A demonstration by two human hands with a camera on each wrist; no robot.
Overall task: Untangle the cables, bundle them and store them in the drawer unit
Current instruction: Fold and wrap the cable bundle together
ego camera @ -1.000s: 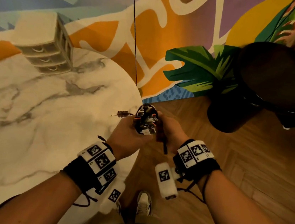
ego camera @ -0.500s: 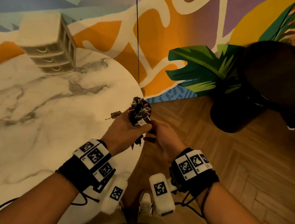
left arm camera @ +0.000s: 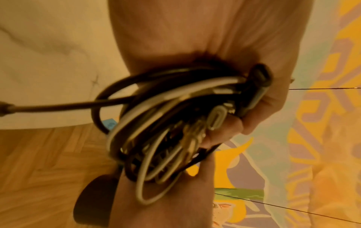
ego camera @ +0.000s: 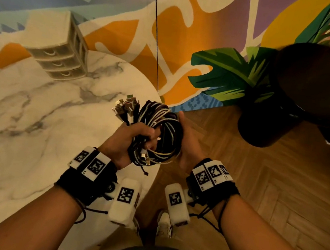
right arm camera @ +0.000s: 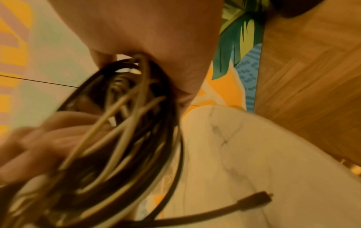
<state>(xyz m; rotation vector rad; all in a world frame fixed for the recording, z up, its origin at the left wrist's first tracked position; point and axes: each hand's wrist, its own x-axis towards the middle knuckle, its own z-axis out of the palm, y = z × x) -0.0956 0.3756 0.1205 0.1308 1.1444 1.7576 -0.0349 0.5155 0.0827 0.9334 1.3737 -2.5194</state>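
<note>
The left hand [ego camera: 135, 140] curls its fingers round one side of the coiled bundle of black and white cables [ego camera: 159, 132], while the right hand [ego camera: 189, 142] lies open, cupping the other side. The bundle hangs above the near edge of the white marble tabletop [ego camera: 25, 118], well apart from the beige three-drawer unit [ego camera: 59, 49] at the far edge. Light and springy, the loops probably want gripping across all turns, plugs tucked in.

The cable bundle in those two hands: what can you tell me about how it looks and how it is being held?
The cable bundle is a thick coil of many thin cords, mostly black with some white ones, wound into a rough ring. A cluster of metal-tipped plugs sticks out at its far left side, and more connectors poke out near the wrists. The left hand grips the coil with curled fingers, while the right hand cups its other side. It is held in the air at the marble table's edge.
</note>
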